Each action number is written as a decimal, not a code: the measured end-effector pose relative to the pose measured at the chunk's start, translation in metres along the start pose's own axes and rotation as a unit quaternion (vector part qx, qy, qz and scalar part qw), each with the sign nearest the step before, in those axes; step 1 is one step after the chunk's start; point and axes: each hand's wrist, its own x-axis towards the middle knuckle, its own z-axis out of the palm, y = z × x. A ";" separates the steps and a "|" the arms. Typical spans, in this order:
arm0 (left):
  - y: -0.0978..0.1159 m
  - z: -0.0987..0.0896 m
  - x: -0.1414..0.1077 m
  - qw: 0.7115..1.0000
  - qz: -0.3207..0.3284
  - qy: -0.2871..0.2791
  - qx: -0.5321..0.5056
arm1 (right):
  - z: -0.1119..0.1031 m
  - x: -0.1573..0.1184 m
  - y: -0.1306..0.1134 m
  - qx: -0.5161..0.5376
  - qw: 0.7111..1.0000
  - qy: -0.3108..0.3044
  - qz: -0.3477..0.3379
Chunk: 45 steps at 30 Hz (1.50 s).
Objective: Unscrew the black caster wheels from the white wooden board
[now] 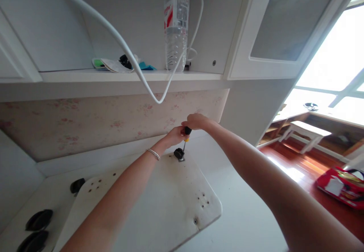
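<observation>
Both of my hands are closed around a screwdriver [186, 139] with a black and yellow handle. My left hand [175, 136], with a bracelet on its wrist, grips the lower part of the handle, while my right hand [196, 121] holds its top. The thin shaft points down to a black caster wheel [179, 153], whose small metal plate lies on a white board [159, 191]. Whether the tip sits in a screw is too small to tell. Groups of screw holes [203, 200] show near the board's corners.
Above hangs an open cabinet shelf [127, 76] with a plastic bottle [176, 28] and small items. A white cable [113, 33] droops in front. More black casters [40, 219] lie at lower left. A red bag [341, 187] and white stool [308, 128] stand at right.
</observation>
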 end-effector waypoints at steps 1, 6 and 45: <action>-0.002 0.000 0.000 1.000 -0.003 0.002 0.001 | -0.001 0.000 0.000 -0.001 1.000 -0.010 -0.011; -0.008 0.002 0.003 1.000 -0.015 0.006 0.017 | -0.009 -0.002 0.001 0.015 0.996 -0.043 -0.070; -0.030 0.009 0.010 0.997 -0.029 0.024 0.069 | -0.003 -0.001 -0.002 0.018 0.998 -0.042 -0.040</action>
